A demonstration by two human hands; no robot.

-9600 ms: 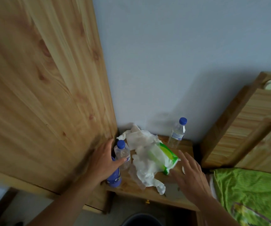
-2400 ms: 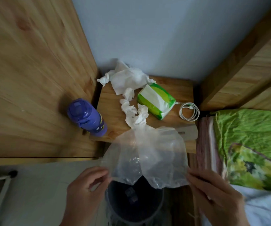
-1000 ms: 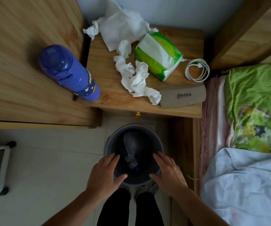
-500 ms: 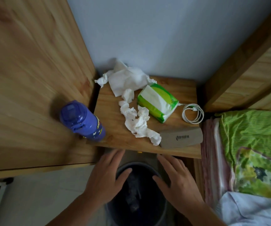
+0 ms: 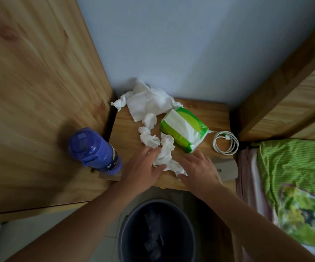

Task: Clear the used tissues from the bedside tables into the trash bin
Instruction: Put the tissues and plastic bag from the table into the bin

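A: Head view. Where are the tissues?

B: On the table [image 5: 200, 110], a wooden top set against the wall. A large flat sheet [image 5: 149, 103] lies at the back left corner. A chain of crumpled tissues [image 5: 164, 148] runs from it toward the front edge.

A: State of the hands?

B: Left hand [image 5: 143, 167]: fingers straight and slightly spread, tips touching the left side of the crumpled tissues. Right hand [image 5: 200, 171]: fingers straight and spread, lying over the tissues' near end, palm down. Neither hand has closed round anything. Both forearms reach in from the bottom of the frame.

A: Containers?

B: Three. First, the bin [image 5: 126, 233], dark and round, on the floor directly below the table's front edge, between the forearms. Inside: clear crumpled plastic, possibly bottles; detail is too dark to confirm. No tissue visible in it. Second, the pack [image 5: 183, 129], green and white, lying on its side mid-table, white paper showing at its top face. It touches the crumpled tissues on its left. Third, the bottle [image 5: 94, 150], blue-purple, lid on, standing at the table's front left corner beside the wooden panel. Contents cannot be seen.

A: Other items?

B: A coiled white cable [image 5: 225, 142] at the table's right edge, just beside the pack. A grey-brown flat case [image 5: 226, 169] at the front right, partly under the right hand. A green bedcover [image 5: 294, 163] to the right.
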